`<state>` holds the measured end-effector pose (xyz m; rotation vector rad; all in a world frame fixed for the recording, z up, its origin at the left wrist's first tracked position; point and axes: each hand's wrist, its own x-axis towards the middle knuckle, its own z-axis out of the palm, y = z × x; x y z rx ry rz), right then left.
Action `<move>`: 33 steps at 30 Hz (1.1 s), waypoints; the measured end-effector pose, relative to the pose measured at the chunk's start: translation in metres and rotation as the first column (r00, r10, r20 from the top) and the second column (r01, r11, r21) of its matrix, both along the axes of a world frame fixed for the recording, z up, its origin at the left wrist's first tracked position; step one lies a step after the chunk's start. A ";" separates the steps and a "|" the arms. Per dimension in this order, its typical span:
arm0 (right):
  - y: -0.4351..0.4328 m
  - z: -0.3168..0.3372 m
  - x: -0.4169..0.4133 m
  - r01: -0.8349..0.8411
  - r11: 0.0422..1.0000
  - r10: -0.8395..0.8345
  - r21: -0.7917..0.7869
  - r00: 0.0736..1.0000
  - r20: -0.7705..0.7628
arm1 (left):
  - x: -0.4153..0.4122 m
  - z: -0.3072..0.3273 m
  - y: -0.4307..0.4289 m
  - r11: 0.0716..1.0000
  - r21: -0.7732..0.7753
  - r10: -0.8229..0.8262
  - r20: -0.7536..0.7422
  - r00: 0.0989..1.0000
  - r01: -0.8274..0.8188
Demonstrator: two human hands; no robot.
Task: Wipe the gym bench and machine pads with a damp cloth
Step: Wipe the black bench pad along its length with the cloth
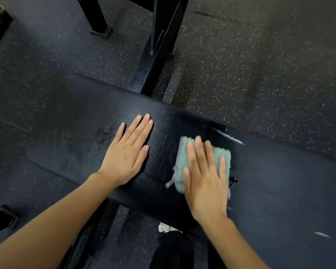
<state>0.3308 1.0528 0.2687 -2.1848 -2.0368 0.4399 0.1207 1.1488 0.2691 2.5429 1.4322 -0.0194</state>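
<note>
A long black padded gym bench [81, 121] runs across the view from upper left to lower right. My left hand [127, 150] lies flat on the pad with straight fingers, palm down. To its right, my right hand [206, 177] presses a folded pale green cloth [182, 162] flat against the pad, fingers straight and spread over it. The cloth shows past my fingertips and on the left of the hand. Smear marks show on the pad left of my left hand. A few small tears in the pad's cover show near the cloth.
Black steel frame legs [159, 45] of the bench stand on the speckled rubber floor [260, 65] beyond the pad. Another black leg [97, 16] is at the top left. A black bag [173, 249] with a metal ring lies on the floor below the bench.
</note>
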 end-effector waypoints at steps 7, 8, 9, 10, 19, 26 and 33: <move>0.067 -0.008 0.011 0.035 0.999 -0.036 0.007 0.998 0.059 | 0.019 0.001 0.004 0.999 -0.018 -0.048 0.025 0.999 0.049; 0.062 -0.007 0.012 0.031 0.999 -0.032 0.021 0.998 0.048 | 0.023 0.001 0.004 0.998 -0.019 -0.058 0.029 0.998 0.058; 0.055 -0.006 0.013 0.021 0.999 -0.022 0.031 0.999 0.033 | 0.029 0.001 0.004 0.997 -0.018 -0.071 0.033 0.997 0.071; 0.046 -0.005 0.016 0.004 0.999 -0.005 0.032 1.000 0.018 | 0.034 0.000 0.004 0.996 -0.017 -0.089 0.037 0.995 0.090; 0.011 -0.002 0.086 0.163 0.986 -0.159 -0.035 0.983 0.090 | 0.062 -0.004 0.008 0.977 -0.002 -0.212 0.036 0.977 0.213; 0.034 0.000 0.047 0.359 0.933 -0.358 -0.021 0.933 0.051 | 0.063 -0.004 0.007 0.979 0.002 -0.204 0.009 0.979 0.204; 0.064 0.002 0.009 0.100 0.994 -0.101 -0.047 0.995 -0.020 | 0.063 -0.005 0.008 0.979 0.014 -0.205 0.014 0.979 0.205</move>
